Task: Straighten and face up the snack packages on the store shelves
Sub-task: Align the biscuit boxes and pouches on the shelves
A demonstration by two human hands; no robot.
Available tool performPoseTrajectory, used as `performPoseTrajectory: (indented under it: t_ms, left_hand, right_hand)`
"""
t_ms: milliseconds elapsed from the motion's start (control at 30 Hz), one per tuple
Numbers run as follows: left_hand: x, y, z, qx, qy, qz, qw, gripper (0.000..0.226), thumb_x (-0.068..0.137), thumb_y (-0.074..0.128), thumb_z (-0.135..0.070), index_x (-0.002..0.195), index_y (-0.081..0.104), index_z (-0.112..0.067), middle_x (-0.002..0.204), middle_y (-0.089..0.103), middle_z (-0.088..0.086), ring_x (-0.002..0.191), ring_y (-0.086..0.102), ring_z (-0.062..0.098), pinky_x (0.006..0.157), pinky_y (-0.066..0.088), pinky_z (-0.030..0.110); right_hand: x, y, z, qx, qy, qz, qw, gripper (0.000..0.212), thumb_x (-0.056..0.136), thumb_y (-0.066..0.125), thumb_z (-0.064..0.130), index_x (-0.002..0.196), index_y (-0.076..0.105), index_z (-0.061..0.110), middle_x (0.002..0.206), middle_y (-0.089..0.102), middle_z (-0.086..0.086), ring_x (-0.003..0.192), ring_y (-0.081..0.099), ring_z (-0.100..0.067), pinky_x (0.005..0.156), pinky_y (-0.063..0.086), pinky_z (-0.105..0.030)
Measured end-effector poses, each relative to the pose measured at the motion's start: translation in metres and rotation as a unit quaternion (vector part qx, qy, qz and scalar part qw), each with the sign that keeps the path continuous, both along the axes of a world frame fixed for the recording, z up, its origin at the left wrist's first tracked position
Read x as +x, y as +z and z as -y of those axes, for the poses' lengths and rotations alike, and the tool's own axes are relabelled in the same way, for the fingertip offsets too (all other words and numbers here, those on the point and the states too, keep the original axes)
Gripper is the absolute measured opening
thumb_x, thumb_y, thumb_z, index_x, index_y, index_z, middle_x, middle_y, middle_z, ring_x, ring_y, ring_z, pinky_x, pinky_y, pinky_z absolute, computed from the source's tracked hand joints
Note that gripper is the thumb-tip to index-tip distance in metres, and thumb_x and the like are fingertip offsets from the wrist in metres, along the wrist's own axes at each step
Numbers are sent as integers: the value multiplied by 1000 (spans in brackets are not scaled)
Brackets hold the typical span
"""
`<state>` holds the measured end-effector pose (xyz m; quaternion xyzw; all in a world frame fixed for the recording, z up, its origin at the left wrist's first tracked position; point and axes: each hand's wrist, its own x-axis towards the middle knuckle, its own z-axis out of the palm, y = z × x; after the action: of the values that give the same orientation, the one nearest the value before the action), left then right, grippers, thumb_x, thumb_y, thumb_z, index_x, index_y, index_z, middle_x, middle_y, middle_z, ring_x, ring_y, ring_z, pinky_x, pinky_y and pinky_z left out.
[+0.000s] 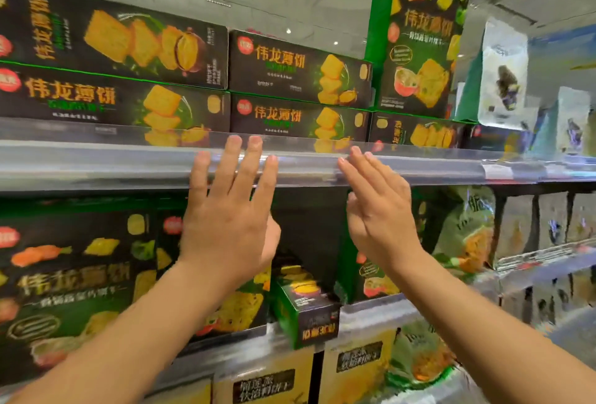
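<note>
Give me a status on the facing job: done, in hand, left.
Done: the flat black cracker boxes on the upper shelf sit stacked, fronts out. In hand: nothing held; the left hand and right hand are raised, open, in front of the clear shelf rail. Left: the small box below sits end-on and askew, and one upright box stands alone on the stack.

We see a top shelf (96,158) with a clear front lip carrying black cracker boxes (300,68) stacked flat, one green box (419,39) upright on them, pale bags (503,78) to the right. The lower shelf (371,316) holds upright boxes (74,281), one small box (306,310) skewed.
</note>
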<state>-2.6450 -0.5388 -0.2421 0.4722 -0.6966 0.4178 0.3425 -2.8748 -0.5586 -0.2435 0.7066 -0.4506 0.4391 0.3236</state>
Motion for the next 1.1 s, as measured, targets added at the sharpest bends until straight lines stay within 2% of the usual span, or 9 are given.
performPoseTrajectory:
  t_ms: [233, 333, 467, 600, 667, 733, 800, 867, 1100]
  left_hand:
    - [-28, -11, -12, 22, 70, -56, 996, 77, 78, 52, -36, 145, 38, 0, 154, 32, 23, 143, 26, 42, 115, 14, 62]
    - [-35, -25, -24, 49, 25, -78, 995, 71, 83, 46, -39, 144, 41, -5, 157, 26, 19, 147, 19, 37, 118, 9, 58]
    - [-54, -84, -49, 154, -85, 30, 984, 62, 85, 53, -48, 137, 53, -14, 154, 37, 8, 146, 28, 26, 120, 13, 47]
    - [-64, -116, -53, 238, 0, 108, 965, 84, 75, 56, -71, 138, 55, -16, 146, 51, 2, 136, 46, 23, 114, 24, 46]
    - [-66, -120, -50, 248, 12, 114, 962, 87, 68, 71, -66, 136, 56, -14, 140, 57, 3, 129, 53, 23, 114, 32, 48]
    - [-68, -121, -48, 251, 3, 100, 963, 87, 59, 87, -49, 133, 59, -14, 134, 61, 3, 124, 58, 23, 108, 35, 50]
    - [-71, -120, -45, 243, -12, 78, 967, 85, 52, 93, -29, 129, 61, -12, 128, 63, 5, 119, 60, 23, 106, 37, 48]
    - [-75, -118, -44, 227, -40, 63, 971, 79, 52, 93, -20, 124, 63, -11, 123, 65, 5, 114, 62, 23, 105, 39, 46]
    - [-72, -88, -45, 237, -121, 12, 964, 73, 70, 81, -29, 135, 52, -13, 127, 59, 0, 116, 56, 18, 110, 35, 38]
  right_hand:
    - [-13, -5, 17, -43, 74, 0, 996, 66, 73, 52, 11, 139, 53, 17, 149, 46, -5, 139, 37, -26, 108, 29, -43]
    - [-16, -6, 21, -44, 88, -7, 995, 69, 72, 54, 9, 141, 51, 18, 150, 44, -4, 141, 33, -25, 109, 27, -43]
    - [-17, -7, 23, -44, 104, -1, 994, 69, 74, 55, 6, 141, 49, 18, 150, 44, -3, 142, 31, -24, 110, 24, -40]
    - [-14, -9, 23, -42, 109, 14, 993, 68, 74, 56, 6, 140, 51, 19, 150, 44, -4, 141, 32, -24, 110, 21, -39]
    - [-15, -8, 23, -40, 110, 10, 993, 68, 74, 57, 7, 141, 51, 19, 151, 44, -4, 142, 31, -24, 111, 21, -39]
    - [-15, -8, 21, -35, 111, 11, 993, 68, 75, 57, 8, 141, 50, 18, 151, 43, -4, 142, 31, -25, 111, 21, -40]
    - [-14, -8, 19, -29, 111, 12, 993, 68, 74, 56, 9, 142, 50, 18, 151, 43, -4, 142, 32, -26, 111, 20, -40]
    - [-15, -8, 18, -22, 109, 6, 994, 69, 74, 54, 9, 142, 49, 18, 151, 43, -4, 142, 32, -26, 111, 20, -40]
    - [-16, -6, 12, 13, 94, -7, 995, 70, 75, 52, 11, 145, 45, 19, 154, 38, -4, 145, 26, -25, 114, 16, -40]
